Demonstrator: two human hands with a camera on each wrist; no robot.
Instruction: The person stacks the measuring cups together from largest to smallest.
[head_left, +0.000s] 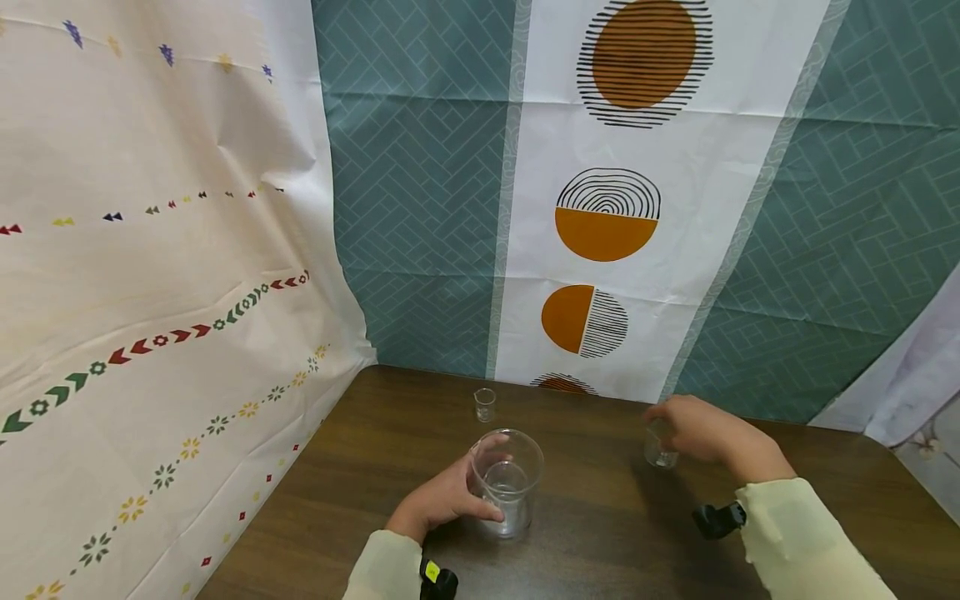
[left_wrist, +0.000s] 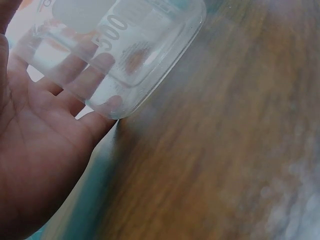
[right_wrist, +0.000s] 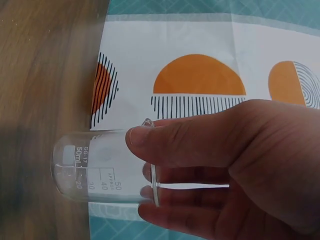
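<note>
A large clear glass beaker (head_left: 517,508), marked 500 in the left wrist view, stands on the brown table in front of me. My left hand (head_left: 447,498) holds it from the left side, thumb at the near side and fingers behind the glass. Within it shows a smaller round glass rim, like a nested beaker. Off to the right, my right hand (head_left: 697,429) grips a small 50 ml beaker (right_wrist: 95,167) near its rim, thumb on one side and fingers on the other. That beaker is upright, its base close over the table.
A tiny glass beaker (head_left: 485,406) stands near the back of the wooden table (head_left: 592,533). Behind the table hangs a teal and white patterned cloth (head_left: 427,208). A cream printed cloth (head_left: 165,333) borders the left side.
</note>
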